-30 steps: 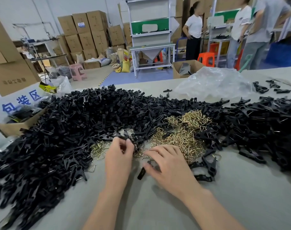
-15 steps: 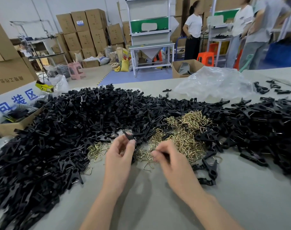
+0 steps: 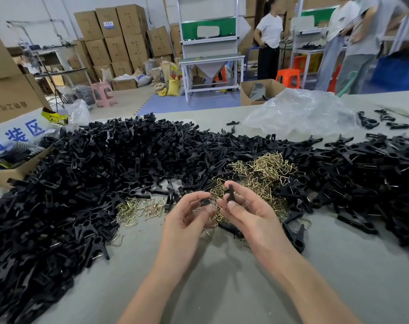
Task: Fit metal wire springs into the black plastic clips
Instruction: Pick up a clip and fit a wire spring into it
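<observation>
Just nearer than the heap of brass-coloured wire springs [image 3: 264, 174], my left hand [image 3: 187, 220] pinches a small black plastic clip half [image 3: 204, 202]; my right hand [image 3: 250, 211] grasps a second black clip half [image 3: 230, 194] upright. I should align them squarely first.

Black clips [image 3: 105, 183], brass-gold springs [image 3: 264, 174], grey table [image 3: 222, 277], orange stool [image 3: 288, 77], pink stool [image 3: 103, 93].
</observation>
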Tool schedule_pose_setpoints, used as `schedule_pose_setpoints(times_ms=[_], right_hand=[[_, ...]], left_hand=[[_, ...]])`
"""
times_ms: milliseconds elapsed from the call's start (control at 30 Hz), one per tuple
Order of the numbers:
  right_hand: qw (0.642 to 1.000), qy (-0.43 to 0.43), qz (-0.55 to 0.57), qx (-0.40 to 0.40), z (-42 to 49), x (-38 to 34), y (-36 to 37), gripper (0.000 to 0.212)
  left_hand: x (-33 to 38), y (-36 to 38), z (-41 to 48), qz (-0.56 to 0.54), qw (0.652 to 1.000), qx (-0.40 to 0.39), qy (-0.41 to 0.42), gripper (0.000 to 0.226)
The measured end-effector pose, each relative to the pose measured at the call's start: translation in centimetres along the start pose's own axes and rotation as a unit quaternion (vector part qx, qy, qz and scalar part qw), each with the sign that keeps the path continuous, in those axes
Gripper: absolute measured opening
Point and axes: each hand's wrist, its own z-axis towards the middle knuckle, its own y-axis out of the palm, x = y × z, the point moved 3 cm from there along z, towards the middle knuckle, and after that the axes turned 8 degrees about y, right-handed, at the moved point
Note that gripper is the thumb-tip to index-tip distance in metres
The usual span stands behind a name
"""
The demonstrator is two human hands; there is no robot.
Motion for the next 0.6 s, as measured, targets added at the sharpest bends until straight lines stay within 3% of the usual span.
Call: schedule_pose_setpoints(times_ms=[133, 367, 600], right_hand=[[1.000, 0.002, -0.021, 0.013, -0.12, -0.30, -0.02, 0.038], [0.999, 0.026, 0.045, -0.011, 0.01, -0.16, 0.01, 0.025], [0.998, 0.024, 0.052, -0.022, -0.02, -0.22, -0.09, 0.029]], left_hand=[[0.12, -0.42, -0.02, 0.014, 1.000, 0.023, -0.013, 0.038], [0.71, -0.03, -0.21, -0.017, 1.000, 0.009, 0.008, 0.019], [0.70, 0.30, -0.41, -0.010, 1.000, -0.015, 0.022, 0.022]])
